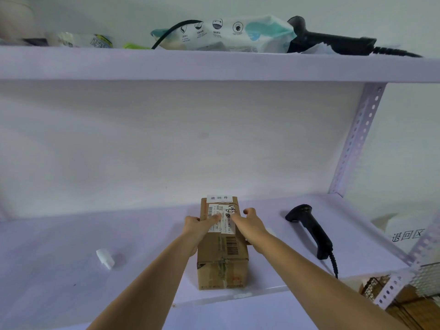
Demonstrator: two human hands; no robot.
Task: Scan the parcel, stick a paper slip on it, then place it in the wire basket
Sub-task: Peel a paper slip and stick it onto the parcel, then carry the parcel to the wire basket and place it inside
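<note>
A long brown cardboard parcel (222,253) lies on the white shelf (71,258), its short end toward me. White labels and a barcode cover its top, and a white paper slip (219,198) sits at its far end. My left hand (198,225) holds the parcel's left side, with the thumb pressing on the top labels. My right hand (247,222) rests on the top right, fingers spread, thumb on the labels. A black handheld scanner (309,228) lies on the shelf to the right, its cord trailing off the front edge. The wire basket (426,275) shows at the lower right.
A small white object (104,258) lies on the shelf to the left. The upper shelf (214,65) carries a second black scanner (328,39), a wipes pack (226,34) and other packets. A perforated metal post (357,139) stands at the right. A white box with writing (404,232) sits beyond it.
</note>
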